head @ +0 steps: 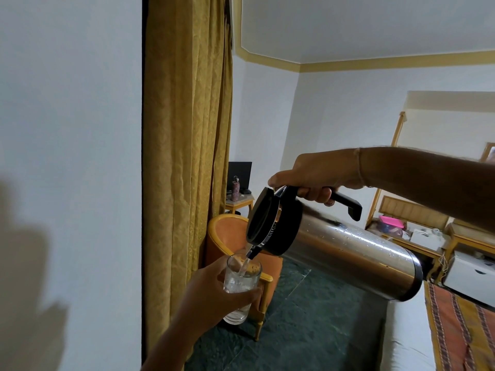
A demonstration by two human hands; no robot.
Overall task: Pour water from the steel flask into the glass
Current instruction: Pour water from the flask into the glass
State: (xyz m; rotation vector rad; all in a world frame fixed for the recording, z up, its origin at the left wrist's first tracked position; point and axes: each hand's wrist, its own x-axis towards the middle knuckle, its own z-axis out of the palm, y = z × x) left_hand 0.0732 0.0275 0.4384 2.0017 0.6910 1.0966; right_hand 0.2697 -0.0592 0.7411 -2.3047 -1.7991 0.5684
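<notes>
Right hand (318, 175) gripping steel flask (348, 258) by handle (345, 203), left hand (214, 293) clasping glass (242, 277), collar lettering (273, 228) unreadable

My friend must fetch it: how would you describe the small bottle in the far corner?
Right of the gold curtain, behind the orange chair, stands a small wooden table. The bottle stands upright on it before a dark screen, the only speckled pinkish thing there.
</notes>
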